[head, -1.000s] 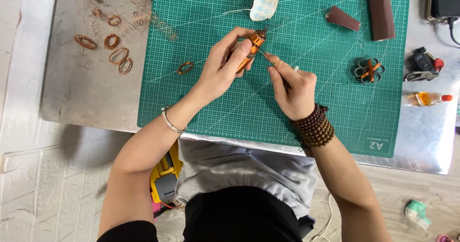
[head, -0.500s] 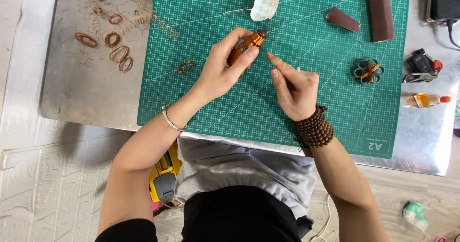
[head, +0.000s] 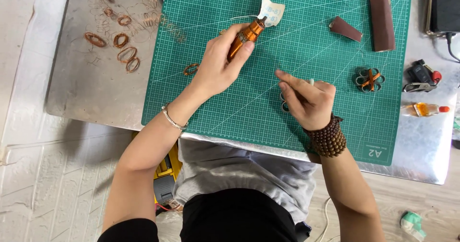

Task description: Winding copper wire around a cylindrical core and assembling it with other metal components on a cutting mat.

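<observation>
Two hands have drifted apart over the green cutting mat [head: 230, 108]. Her left hand [head: 218, 67] has carried the orange spool [head: 243, 40] up toward twelve o'clock, gripped firmly; the right hand [head: 309, 100] stays closed on a small wire piece [head: 285, 105], so the wire between them is drawn longer.

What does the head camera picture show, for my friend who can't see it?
A person's left hand holds an orange pen-shaped tool over a green cutting mat, while the right hand pinches a small metal piece. Copper wire rings lie on the metal table.
</observation>
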